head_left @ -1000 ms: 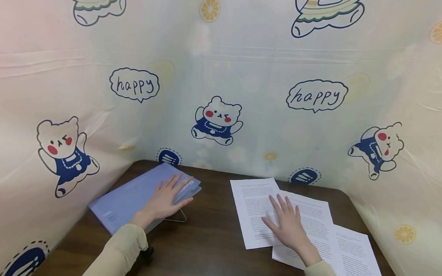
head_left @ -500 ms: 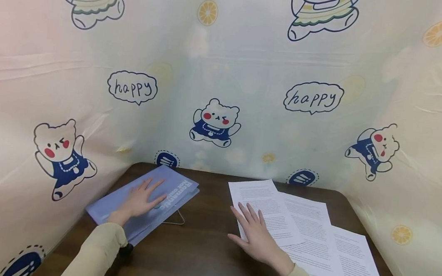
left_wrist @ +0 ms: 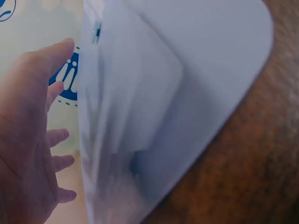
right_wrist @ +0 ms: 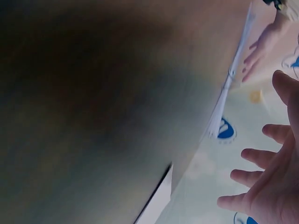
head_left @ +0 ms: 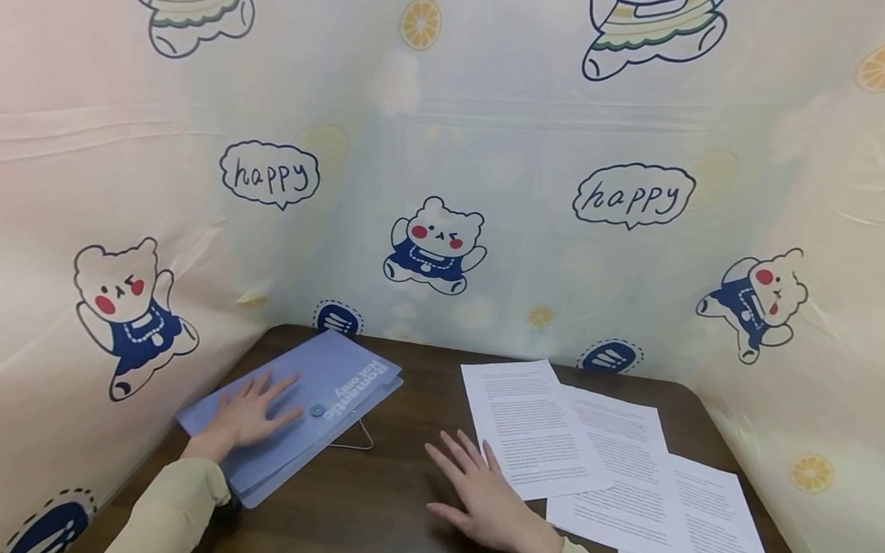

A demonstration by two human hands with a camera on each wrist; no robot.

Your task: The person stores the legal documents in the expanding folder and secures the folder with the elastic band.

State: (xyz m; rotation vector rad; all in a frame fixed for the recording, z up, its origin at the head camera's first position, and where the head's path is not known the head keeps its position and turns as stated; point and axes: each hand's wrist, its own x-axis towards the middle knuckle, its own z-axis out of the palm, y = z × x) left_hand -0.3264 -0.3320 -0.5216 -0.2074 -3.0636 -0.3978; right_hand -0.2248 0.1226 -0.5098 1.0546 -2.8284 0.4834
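A lilac-blue document folder point(head_left: 332, 371) with white lettering and a round button lies slanted on the left of the table. My left hand point(head_left: 251, 413) is over its left part, fingers spread. In the left wrist view a gap shows between these fingers point(left_wrist: 60, 163) and the folder point(left_wrist: 215, 60). My right hand point(head_left: 479, 500), fingers apart, hovers above the table beside the printed sheets point(head_left: 532, 423) and holds nothing. In the right wrist view its fingers point(right_wrist: 247, 177) are straight. The sheets lie overlapping on the right.
A thin pale loop point(head_left: 362, 439) sticks out from the folder's right edge onto the brown table point(head_left: 370, 507). A curtain point(head_left: 519, 255) printed with bears and oranges encloses the table's back and sides.
My left hand has drawn back leftward across the folder, uncovering its lettering and button. Off the sheets, my right hand has moved left and nearer. The sheets stay in place.
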